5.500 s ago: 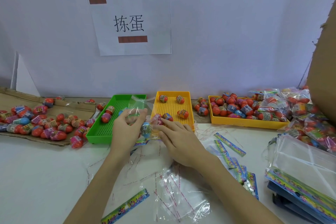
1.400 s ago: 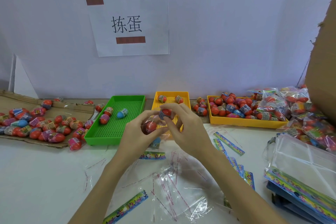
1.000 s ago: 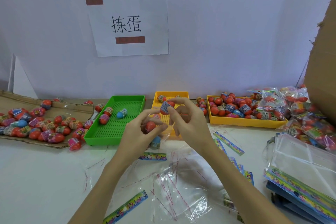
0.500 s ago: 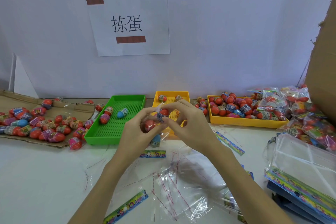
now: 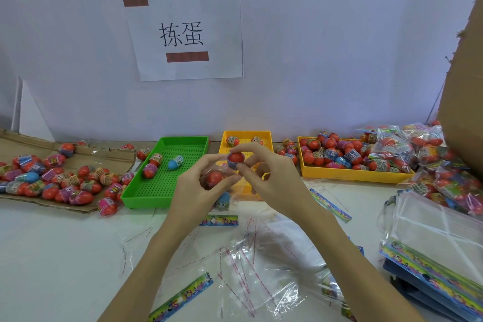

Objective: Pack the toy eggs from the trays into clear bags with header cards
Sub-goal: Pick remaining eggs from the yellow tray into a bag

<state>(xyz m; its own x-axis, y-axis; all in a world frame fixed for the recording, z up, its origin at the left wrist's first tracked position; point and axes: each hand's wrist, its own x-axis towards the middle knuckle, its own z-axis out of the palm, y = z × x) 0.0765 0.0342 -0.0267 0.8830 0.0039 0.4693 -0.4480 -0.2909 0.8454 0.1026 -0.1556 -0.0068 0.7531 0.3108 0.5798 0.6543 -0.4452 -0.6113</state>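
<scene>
Since half a second ago the red toy egg (image 5: 236, 159) has risen slightly between the hands. The right hand (image 5: 271, 180) pinches it at the mouth of the clear bag (image 5: 222, 185), which the left hand (image 5: 194, 187) grips, above the white table (image 5: 52, 256), before the yellow tray (image 5: 266, 136).

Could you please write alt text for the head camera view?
The right hand pinches a red toy egg at the mouth of a clear bag held by the left hand, above a white table with green and yellow trays.
</scene>
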